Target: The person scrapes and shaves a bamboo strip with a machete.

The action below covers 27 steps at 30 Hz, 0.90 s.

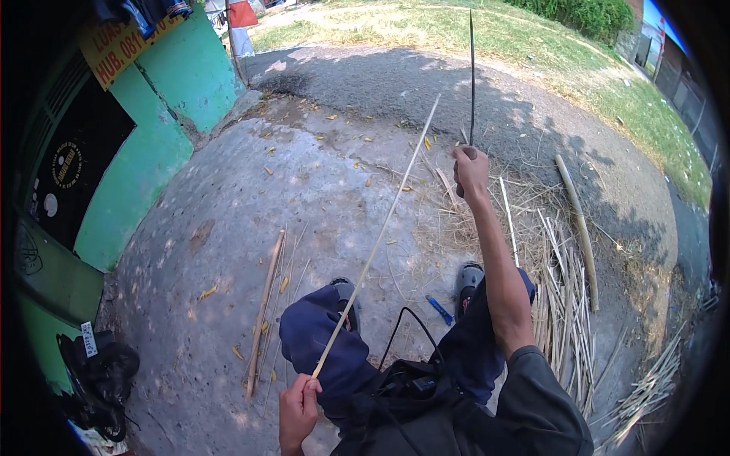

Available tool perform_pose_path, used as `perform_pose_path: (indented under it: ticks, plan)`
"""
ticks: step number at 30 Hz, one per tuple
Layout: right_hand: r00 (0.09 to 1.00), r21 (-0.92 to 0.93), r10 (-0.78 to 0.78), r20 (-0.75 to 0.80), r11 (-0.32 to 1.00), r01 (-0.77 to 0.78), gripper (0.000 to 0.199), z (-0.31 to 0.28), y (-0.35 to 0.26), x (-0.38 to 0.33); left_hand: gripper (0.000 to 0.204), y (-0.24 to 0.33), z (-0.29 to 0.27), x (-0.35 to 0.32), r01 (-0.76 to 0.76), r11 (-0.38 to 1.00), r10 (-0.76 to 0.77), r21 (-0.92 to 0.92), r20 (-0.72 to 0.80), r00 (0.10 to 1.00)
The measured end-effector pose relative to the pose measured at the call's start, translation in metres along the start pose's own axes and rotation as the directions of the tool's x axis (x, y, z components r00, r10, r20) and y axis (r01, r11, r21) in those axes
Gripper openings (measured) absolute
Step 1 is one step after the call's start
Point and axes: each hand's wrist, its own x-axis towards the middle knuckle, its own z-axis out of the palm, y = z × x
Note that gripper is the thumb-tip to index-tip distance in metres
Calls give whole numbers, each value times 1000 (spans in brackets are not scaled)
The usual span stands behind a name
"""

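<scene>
My left hand [298, 410] is closed in a pinch around the lower end of a long, pale bamboo strip [378, 243]. The strip slants up and away to the right, its far end in the air. Out ahead on the right, my right hand [471, 171] is closed around the lower end of a long, dark, narrow blade [472, 83], which points straight away from me and looks nearly edge-on. Its handle is hidden in my fist. Strip and blade are apart. A blue box cutter [439, 310] lies on the ground between my shoes.
Many split strips [566, 311] and a thick pale pole [579, 228] lie at the right. A brown stick [266, 311] lies left of my knees. Fibre shavings [449, 220] litter the concrete ahead. A green wall [129, 178] and a motorcycle [95, 380] stand far left.
</scene>
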Motion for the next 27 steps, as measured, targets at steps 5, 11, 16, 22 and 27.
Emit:
perform_pose_path:
  ticks: [5, 11, 16, 22, 27]
  plan:
    - [995, 223, 90, 44, 970, -97, 14, 5, -1, -40, 18, -9, -17, 40, 54, 997, -67, -60, -245, 967]
    - [841, -294, -430, 329, 800, 524, 24, 13, -12, -114, 15, 44, 24, 124, -124, 978, 77, -166, -266, 961]
    - [753, -305, -367, 546, 750, 587, 15, 31, -27, -170, 18, 73, 61, 160, -203, 951, 145, -232, -243, 959]
    - [722, -249, -400, 565, 751, 611, 11, 32, -23, -183, 26, 90, 82, 173, -248, 905, 209, -346, -146, 967]
    - [667, -208, -464, 583, 708, 674, 13, 28, -19, -186, 34, 106, 83, 176, 30, 787, 56, -617, 120, 991]
